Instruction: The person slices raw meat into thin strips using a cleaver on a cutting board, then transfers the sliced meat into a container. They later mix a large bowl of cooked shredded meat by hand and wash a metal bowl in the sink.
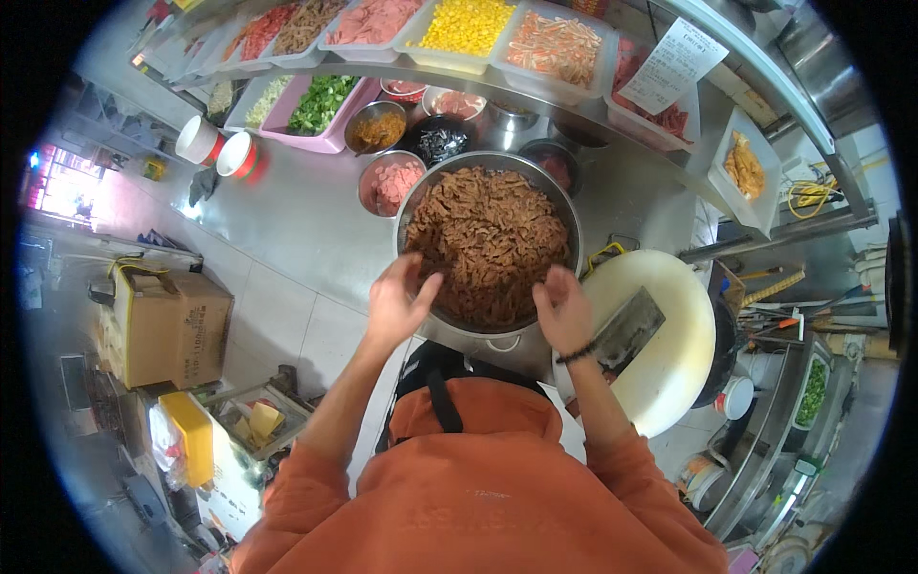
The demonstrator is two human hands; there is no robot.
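Note:
A round metal colander or perforated basin (490, 333) heaped with cooked shredded brown meat (495, 229) stands on the steel counter right in front of me. My left hand (403, 295) is at its near left rim, thumb and fingers apart, with nothing seen in it. Over the near right rim is my right hand (565, 310), its fingers curved and nothing visible between them; a dark bead bracelet circles that wrist. To the right, a cleaver (631, 326) lies on a thick round cutting board (674, 366), its handle partly hidden behind my right forearm.
Bowls surround the basin's far side, including sliced pink sausage (391, 183) and an orange-brown relish (376, 131). A pink tub of chopped greens (319, 107) stands behind. Overhead, a shelf carries corn (466, 29) and shredded crab stick (554, 46). Paper cups (237, 154) stand left.

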